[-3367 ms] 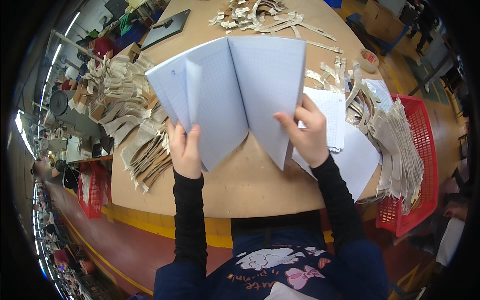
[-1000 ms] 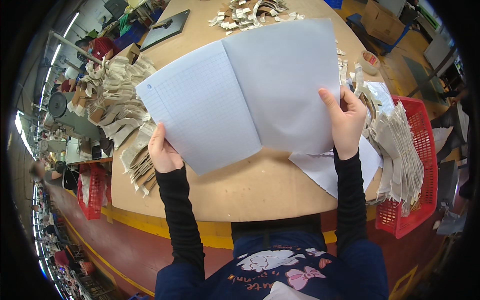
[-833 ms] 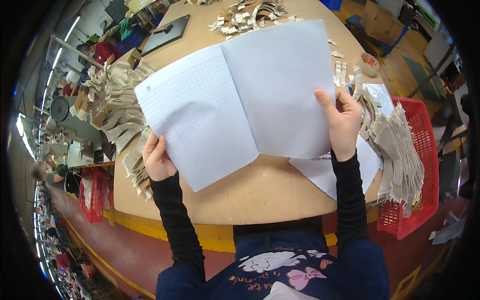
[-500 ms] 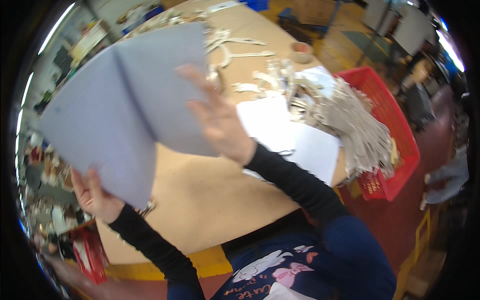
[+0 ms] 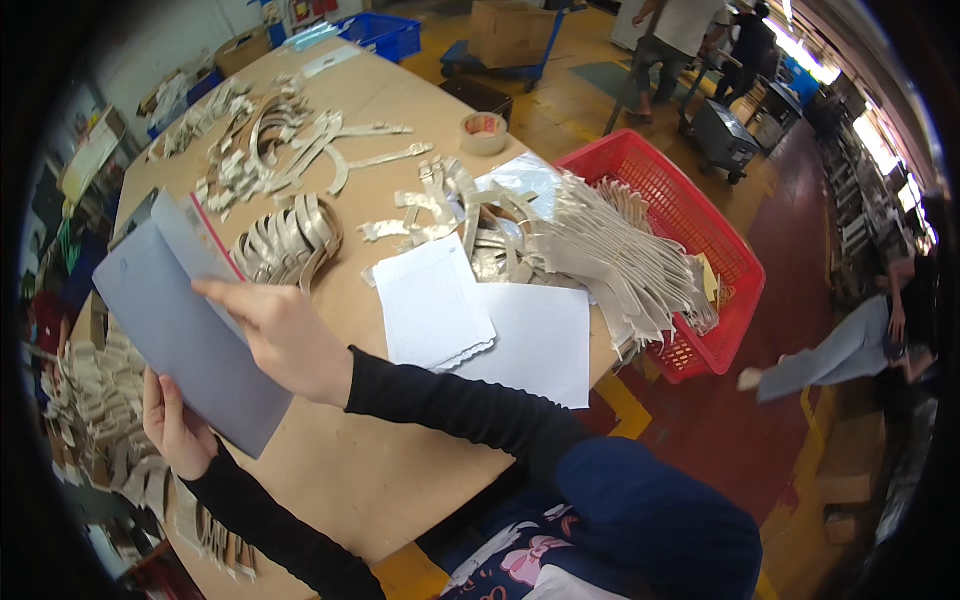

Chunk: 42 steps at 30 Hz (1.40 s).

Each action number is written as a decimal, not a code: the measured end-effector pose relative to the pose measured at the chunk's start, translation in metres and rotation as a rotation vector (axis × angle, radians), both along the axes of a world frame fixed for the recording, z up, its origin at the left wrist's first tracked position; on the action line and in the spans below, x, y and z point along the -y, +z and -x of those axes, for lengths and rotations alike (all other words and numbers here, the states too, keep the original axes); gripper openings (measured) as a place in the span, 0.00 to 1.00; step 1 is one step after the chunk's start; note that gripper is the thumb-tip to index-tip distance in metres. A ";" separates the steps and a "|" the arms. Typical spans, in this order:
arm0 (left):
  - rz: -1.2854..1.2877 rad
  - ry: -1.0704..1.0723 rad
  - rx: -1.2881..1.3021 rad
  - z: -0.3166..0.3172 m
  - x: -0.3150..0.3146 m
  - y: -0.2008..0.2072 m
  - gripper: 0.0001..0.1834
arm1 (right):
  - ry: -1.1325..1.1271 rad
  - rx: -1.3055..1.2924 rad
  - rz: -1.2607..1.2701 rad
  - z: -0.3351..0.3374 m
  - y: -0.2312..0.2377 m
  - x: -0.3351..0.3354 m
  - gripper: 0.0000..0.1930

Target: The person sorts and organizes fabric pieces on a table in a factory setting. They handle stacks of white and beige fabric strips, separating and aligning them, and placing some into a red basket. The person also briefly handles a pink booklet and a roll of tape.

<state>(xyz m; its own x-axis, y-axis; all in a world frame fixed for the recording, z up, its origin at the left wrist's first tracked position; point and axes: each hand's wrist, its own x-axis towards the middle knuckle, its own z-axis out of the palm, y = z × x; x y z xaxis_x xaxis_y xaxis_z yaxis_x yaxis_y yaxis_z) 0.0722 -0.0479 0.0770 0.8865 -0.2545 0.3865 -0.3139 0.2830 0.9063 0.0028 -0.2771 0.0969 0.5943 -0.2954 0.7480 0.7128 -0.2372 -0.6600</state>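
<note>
Tan tabletop (image 5: 420, 450) | left fingers (image 5: 173, 405) gripping notebook (image 5: 195, 320) | right fingers (image 5: 238, 297): index straight (grip unclear)

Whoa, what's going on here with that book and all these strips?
A person holds a partly open notebook above the table: the left hand grips its lower left edge, and the right hand is at its right side. White sheets lie on the table, beside pale strips and near a red basket.

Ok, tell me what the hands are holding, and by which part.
A notebook: left hand holds its lower-left edge; right hand is at its right side, grip unclear.
</note>
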 end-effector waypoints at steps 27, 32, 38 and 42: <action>0.424 -0.021 -0.110 0.008 0.010 -0.003 0.14 | 0.010 -0.262 -0.087 -0.020 -0.007 0.038 0.15; 0.421 0.011 -0.060 0.030 0.031 0.025 0.14 | 0.051 -0.227 -0.085 -0.009 0.004 0.027 0.14; 0.196 0.242 0.071 0.052 0.070 0.015 0.16 | -0.164 -0.015 0.252 0.006 0.004 -0.003 0.19; 0.294 0.367 0.098 0.039 0.042 0.018 0.15 | -0.096 -0.338 0.029 0.009 0.010 0.032 0.12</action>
